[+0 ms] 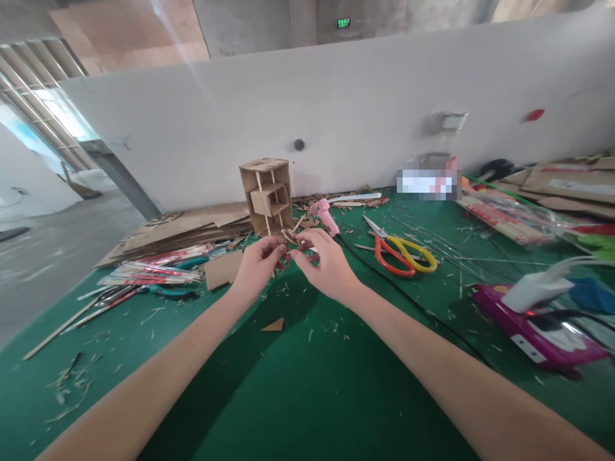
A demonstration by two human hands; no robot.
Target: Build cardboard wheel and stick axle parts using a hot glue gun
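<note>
A triangular cardboard scrap [273,325] lies on the green tabletop [307,403], low in the centre of the frame. Mid-frame, the left hand [258,267] and right hand [327,264] have their fingertips pinched on a small brown cardboard piece [289,236]; behind them are a pink glue gun [327,218], an upright cardboard shelf model [262,203] and the white wall [216,128].

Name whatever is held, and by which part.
The left hand and right hand hold a small brown piece between them; which part each pinches is unclear.
</note>
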